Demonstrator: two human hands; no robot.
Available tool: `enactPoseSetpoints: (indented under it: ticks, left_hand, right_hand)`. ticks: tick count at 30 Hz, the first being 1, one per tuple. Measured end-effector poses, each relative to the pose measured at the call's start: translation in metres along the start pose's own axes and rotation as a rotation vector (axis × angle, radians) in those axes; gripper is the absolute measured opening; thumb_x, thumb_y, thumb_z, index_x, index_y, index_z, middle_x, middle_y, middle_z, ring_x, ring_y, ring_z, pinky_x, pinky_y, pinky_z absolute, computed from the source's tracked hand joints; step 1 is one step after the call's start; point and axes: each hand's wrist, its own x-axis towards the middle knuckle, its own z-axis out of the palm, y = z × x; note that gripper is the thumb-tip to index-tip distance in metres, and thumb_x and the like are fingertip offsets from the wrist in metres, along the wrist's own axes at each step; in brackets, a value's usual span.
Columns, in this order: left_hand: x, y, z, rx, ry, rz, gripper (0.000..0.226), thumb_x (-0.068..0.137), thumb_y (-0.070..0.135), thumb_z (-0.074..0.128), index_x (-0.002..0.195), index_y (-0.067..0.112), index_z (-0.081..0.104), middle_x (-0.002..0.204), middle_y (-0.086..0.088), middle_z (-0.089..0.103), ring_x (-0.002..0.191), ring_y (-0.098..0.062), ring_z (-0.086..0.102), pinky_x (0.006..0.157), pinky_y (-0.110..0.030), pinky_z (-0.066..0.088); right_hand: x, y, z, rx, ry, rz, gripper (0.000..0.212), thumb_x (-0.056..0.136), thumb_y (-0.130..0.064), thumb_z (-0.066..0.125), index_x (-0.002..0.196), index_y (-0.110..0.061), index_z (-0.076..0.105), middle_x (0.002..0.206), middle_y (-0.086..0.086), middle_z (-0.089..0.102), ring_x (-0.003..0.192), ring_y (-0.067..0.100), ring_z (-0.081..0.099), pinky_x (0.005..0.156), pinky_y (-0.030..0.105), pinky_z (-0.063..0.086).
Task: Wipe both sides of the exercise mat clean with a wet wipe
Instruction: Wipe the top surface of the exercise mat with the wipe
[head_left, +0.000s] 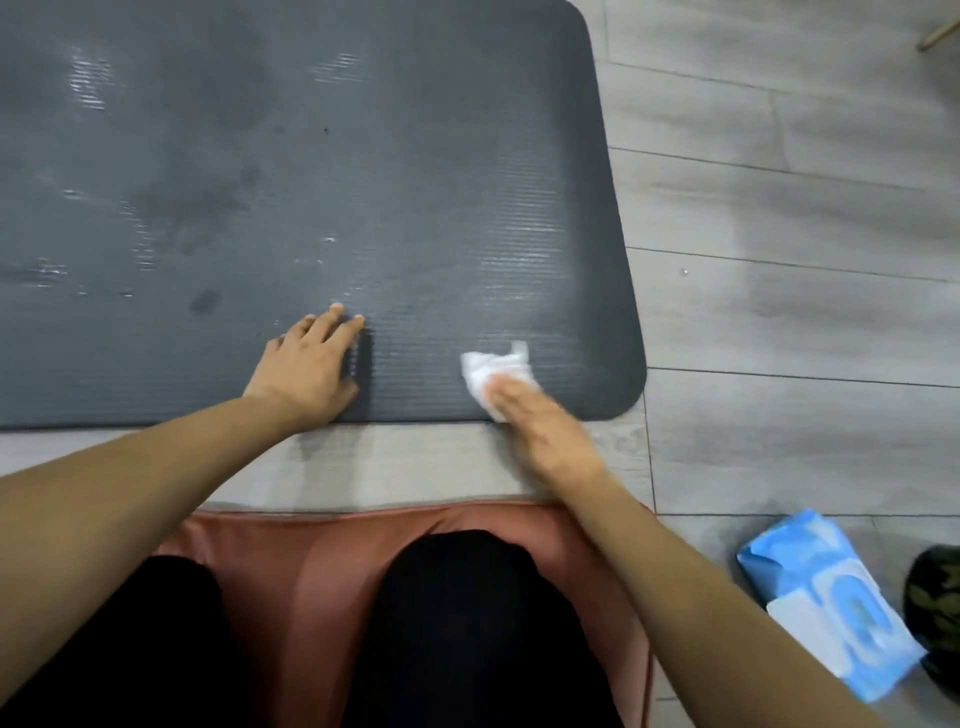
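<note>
Right hand (540, 415) flat, pressing crumpled wet wipe (491, 370) on exercise mat (363, 182), lower right of frame; left hand (306, 364) spread, bracing. Risk: wipe drying, leaving streaks; underside apparently not yet wiped.

No text can be read anywhere; the blue wipes pack (826, 608) shows only a blurred white pattern.

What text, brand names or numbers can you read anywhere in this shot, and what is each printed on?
None can be read.
The blue wet wipe pack on the floor: white shapes on its printed face, too blurred to tell letters.
The grey exercise mat: ribbed texture and wet streaks only, no print visible.
The wet wipe under the right hand: plain white.
</note>
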Motion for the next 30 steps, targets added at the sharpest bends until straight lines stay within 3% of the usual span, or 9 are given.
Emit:
enactPoseSetpoints:
  ticks: [5, 7, 10, 13, 15, 19, 23, 28, 30]
  left_hand:
    - [0.024, 0.059, 0.020, 0.004, 0.144, 0.182, 0.070, 0.098, 0.031, 0.056, 0.162, 0.021, 0.029, 0.171, -0.008, 0.020, 0.155, -0.037, 0.022, 0.123, -0.052, 0.021]
    - [0.030, 0.084, 0.034, -0.021, 0.179, 0.228, 0.067, 0.097, 0.029, 0.056, 0.160, 0.019, 0.035, 0.168, -0.010, 0.027, 0.153, -0.038, 0.027, 0.123, -0.053, 0.021]
    - [0.036, 0.099, 0.051, -0.059, 0.169, 0.216, 0.067, 0.096, 0.027, 0.041, 0.161, 0.016, 0.031, 0.169, -0.009, 0.025, 0.154, -0.035, 0.026, 0.126, -0.049, 0.017]
    - [0.038, 0.083, 0.058, -0.127, 0.191, 0.199, 0.072, 0.093, 0.031, 0.024, 0.161, 0.007, 0.026, 0.168, -0.013, 0.025, 0.155, -0.033, 0.026, 0.128, -0.045, 0.018]
    - [0.037, 0.074, 0.059, -0.129, 0.189, 0.220, 0.077, 0.091, 0.034, 0.021, 0.162, 0.005, 0.020, 0.169, -0.013, 0.024, 0.155, -0.030, 0.025, 0.129, -0.041, 0.016]
    - [0.037, 0.080, 0.063, -0.068, 0.198, 0.203, 0.077, 0.091, 0.038, 0.023, 0.161, 0.006, 0.027, 0.168, -0.013, 0.025, 0.156, -0.031, 0.024, 0.129, -0.044, 0.017]
    - [0.036, 0.096, 0.067, -0.050, 0.246, 0.128, 0.075, 0.090, 0.037, 0.027, 0.157, 0.005, 0.036, 0.166, -0.015, 0.030, 0.153, -0.035, 0.030, 0.126, -0.050, 0.023]
    - [0.041, 0.105, 0.062, -0.029, 0.297, 0.098, 0.068, 0.086, 0.038, 0.034, 0.145, 0.007, 0.049, 0.155, -0.017, 0.044, 0.136, -0.040, 0.044, 0.115, -0.055, 0.033]
    - [0.046, 0.108, 0.061, -0.013, 0.305, 0.129, 0.066, 0.085, 0.038, 0.035, 0.143, 0.009, 0.051, 0.154, -0.016, 0.044, 0.132, -0.039, 0.045, 0.113, -0.055, 0.033]
  right_hand:
    - [-0.039, 0.039, -0.009, -0.034, 0.385, 0.531, 0.056, 0.082, 0.009, 0.044, 0.137, 0.000, 0.053, 0.144, 0.017, 0.048, 0.136, 0.022, 0.038, 0.108, 0.041, 0.034]
    - [-0.009, 0.009, 0.010, 0.068, 0.381, 0.442, 0.050, 0.089, 0.000, 0.038, 0.137, -0.001, 0.053, 0.145, 0.016, 0.047, 0.138, 0.023, 0.039, 0.113, 0.041, 0.032]
    - [0.043, -0.034, 0.029, 0.126, 0.193, 0.081, 0.046, 0.093, -0.009, 0.038, 0.136, 0.000, 0.053, 0.146, 0.016, 0.047, 0.138, 0.025, 0.041, 0.118, 0.036, 0.025]
    - [0.070, -0.017, 0.017, 0.059, 0.123, -0.095, 0.046, 0.092, -0.011, 0.037, 0.133, -0.002, 0.056, 0.141, 0.015, 0.053, 0.133, 0.027, 0.048, 0.115, 0.036, 0.032]
    - [0.071, 0.020, 0.003, 0.014, 0.173, -0.027, 0.047, 0.092, -0.011, 0.034, 0.132, -0.004, 0.058, 0.141, 0.013, 0.054, 0.131, 0.027, 0.050, 0.113, 0.037, 0.034]
    - [0.077, 0.084, -0.038, -0.016, 0.414, 0.432, 0.046, 0.087, -0.003, 0.040, 0.127, -0.009, 0.062, 0.135, 0.008, 0.059, 0.124, 0.027, 0.054, 0.108, 0.031, 0.039]
    - [0.083, 0.092, -0.070, 0.071, 0.744, 0.523, 0.045, 0.086, -0.009, 0.037, 0.121, -0.010, 0.065, 0.125, 0.007, 0.064, 0.112, 0.023, 0.057, 0.097, 0.029, 0.043]
    - [0.076, 0.051, -0.032, 0.075, 0.396, 0.296, 0.038, 0.085, -0.016, 0.053, 0.121, -0.013, 0.063, 0.127, 0.000, 0.060, 0.120, 0.017, 0.052, 0.104, 0.029, 0.040]
    - [0.075, 0.055, -0.030, 0.049, 0.394, 0.229, 0.031, 0.088, -0.022, 0.060, 0.117, -0.014, 0.066, 0.123, -0.003, 0.062, 0.116, 0.017, 0.054, 0.103, 0.029, 0.041]
